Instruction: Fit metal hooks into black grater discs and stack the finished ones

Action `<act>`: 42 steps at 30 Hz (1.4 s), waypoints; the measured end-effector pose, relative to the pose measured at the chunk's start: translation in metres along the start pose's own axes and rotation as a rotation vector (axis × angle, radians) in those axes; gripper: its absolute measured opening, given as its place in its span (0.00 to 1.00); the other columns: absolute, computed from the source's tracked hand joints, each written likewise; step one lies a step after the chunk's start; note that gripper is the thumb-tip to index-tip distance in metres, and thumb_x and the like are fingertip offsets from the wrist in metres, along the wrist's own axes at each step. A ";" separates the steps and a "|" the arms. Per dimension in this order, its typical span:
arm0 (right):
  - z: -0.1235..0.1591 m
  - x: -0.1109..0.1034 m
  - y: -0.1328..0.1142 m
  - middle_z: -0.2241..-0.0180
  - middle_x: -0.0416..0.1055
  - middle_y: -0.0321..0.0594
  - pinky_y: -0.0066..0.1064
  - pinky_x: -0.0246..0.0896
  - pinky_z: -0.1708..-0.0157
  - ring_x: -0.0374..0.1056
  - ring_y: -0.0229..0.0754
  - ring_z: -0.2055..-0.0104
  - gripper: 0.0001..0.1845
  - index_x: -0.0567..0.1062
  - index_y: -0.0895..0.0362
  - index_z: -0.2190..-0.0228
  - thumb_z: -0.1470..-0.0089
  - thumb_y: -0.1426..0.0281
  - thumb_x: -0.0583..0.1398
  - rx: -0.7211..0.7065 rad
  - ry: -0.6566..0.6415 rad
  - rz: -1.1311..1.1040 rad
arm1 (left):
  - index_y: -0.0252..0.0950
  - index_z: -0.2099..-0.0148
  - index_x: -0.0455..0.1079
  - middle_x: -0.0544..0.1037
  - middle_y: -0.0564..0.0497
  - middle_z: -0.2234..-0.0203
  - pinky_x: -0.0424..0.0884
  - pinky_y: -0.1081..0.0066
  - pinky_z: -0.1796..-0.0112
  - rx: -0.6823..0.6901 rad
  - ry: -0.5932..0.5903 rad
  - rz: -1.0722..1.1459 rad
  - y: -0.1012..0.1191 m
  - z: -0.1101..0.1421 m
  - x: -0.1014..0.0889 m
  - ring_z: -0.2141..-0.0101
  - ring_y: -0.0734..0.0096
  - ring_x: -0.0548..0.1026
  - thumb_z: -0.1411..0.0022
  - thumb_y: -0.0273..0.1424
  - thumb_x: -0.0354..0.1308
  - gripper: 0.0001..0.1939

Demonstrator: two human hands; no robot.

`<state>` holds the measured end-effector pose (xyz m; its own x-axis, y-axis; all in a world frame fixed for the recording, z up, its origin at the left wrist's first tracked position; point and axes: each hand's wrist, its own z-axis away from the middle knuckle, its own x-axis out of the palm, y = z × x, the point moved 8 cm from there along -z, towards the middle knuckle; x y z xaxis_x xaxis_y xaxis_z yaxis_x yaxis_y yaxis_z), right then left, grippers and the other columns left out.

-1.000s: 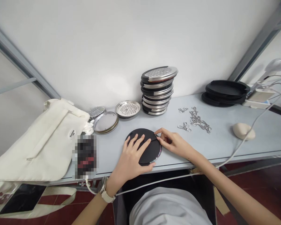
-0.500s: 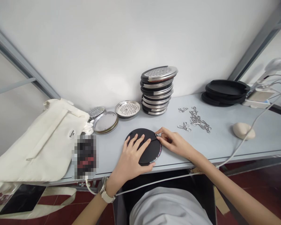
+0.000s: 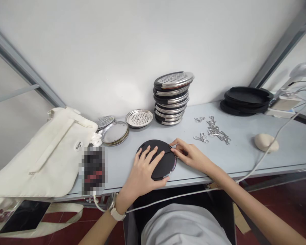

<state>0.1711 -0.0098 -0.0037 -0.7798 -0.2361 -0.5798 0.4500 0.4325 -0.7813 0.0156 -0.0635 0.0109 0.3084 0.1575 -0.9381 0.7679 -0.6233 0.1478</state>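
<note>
Left hand (image 3: 146,169) pressing down flat, fingers spread; right hand (image 3: 188,153) pinching, fingertips together.

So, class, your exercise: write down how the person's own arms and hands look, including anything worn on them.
The left arm and right arm are bare, with no sleeves or gloves. A wristwatch on the left wrist has a white strap and silvery case. The right wrist shows none.

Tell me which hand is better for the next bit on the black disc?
Probably the right hand: its fingertips pinch a small metal clip at the edge of the black disc, while the left hand lies flat on the disc.
</note>
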 end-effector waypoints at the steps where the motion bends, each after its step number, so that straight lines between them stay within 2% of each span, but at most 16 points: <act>1: 0.000 0.000 0.000 0.80 0.59 0.28 0.27 0.51 0.75 0.54 0.37 0.79 0.13 0.64 0.54 0.56 0.35 0.59 0.50 0.003 -0.005 -0.002 | 0.42 0.33 0.55 0.59 0.47 0.35 0.48 0.48 0.39 -0.001 -0.001 0.003 0.000 0.000 0.000 0.36 0.48 0.55 0.43 0.44 0.61 0.38; 7: 0.000 0.000 -0.002 0.79 0.62 0.29 0.27 0.54 0.75 0.57 0.37 0.78 0.12 0.65 0.53 0.57 0.35 0.60 0.49 0.008 -0.006 0.005 | 0.42 0.32 0.55 0.59 0.47 0.35 0.49 0.48 0.39 0.002 0.001 -0.003 0.000 -0.001 0.000 0.37 0.48 0.55 0.43 0.44 0.61 0.39; 15: 0.000 -0.006 0.001 0.73 0.66 0.34 0.30 0.61 0.68 0.66 0.40 0.70 0.14 0.63 0.55 0.52 0.33 0.62 0.48 -0.008 0.098 -0.002 | 0.42 0.33 0.56 0.59 0.47 0.35 0.49 0.48 0.39 0.001 0.004 0.006 0.001 -0.001 -0.001 0.37 0.48 0.55 0.43 0.45 0.61 0.39; 19: -0.001 -0.007 0.000 0.70 0.70 0.38 0.31 0.63 0.67 0.67 0.41 0.68 0.13 0.65 0.55 0.53 0.34 0.63 0.49 -0.024 0.112 0.005 | 0.42 0.33 0.56 0.61 0.45 0.36 0.51 0.48 0.39 0.009 0.014 -0.006 0.001 -0.001 -0.002 0.37 0.47 0.57 0.44 0.45 0.62 0.39; 26: -0.002 -0.007 -0.004 0.60 0.70 0.44 0.34 0.65 0.62 0.68 0.42 0.64 0.13 0.72 0.54 0.55 0.35 0.64 0.52 -0.077 0.104 0.050 | 0.42 0.32 0.56 0.60 0.46 0.36 0.50 0.48 0.39 0.011 0.012 -0.002 0.001 -0.001 -0.001 0.37 0.47 0.56 0.43 0.45 0.61 0.39; 31: -0.001 -0.005 -0.002 0.63 0.70 0.42 0.33 0.65 0.63 0.67 0.41 0.66 0.14 0.72 0.55 0.52 0.36 0.64 0.54 -0.076 0.075 0.027 | 0.42 0.32 0.55 0.59 0.47 0.35 0.48 0.48 0.39 0.002 0.002 0.005 0.000 -0.001 0.001 0.37 0.47 0.55 0.43 0.45 0.60 0.39; 42: -0.001 -0.011 -0.009 0.62 0.73 0.44 0.41 0.62 0.52 0.67 0.48 0.56 0.12 0.75 0.54 0.55 0.37 0.66 0.56 -0.124 0.112 0.092 | 0.42 0.32 0.54 0.58 0.48 0.35 0.47 0.48 0.38 0.002 -0.014 0.003 0.000 0.000 0.002 0.36 0.49 0.54 0.42 0.45 0.59 0.39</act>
<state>0.1749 -0.0106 0.0101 -0.7848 -0.0953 -0.6124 0.4695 0.5535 -0.6879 0.0161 -0.0628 0.0096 0.3028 0.1452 -0.9419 0.7661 -0.6250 0.1499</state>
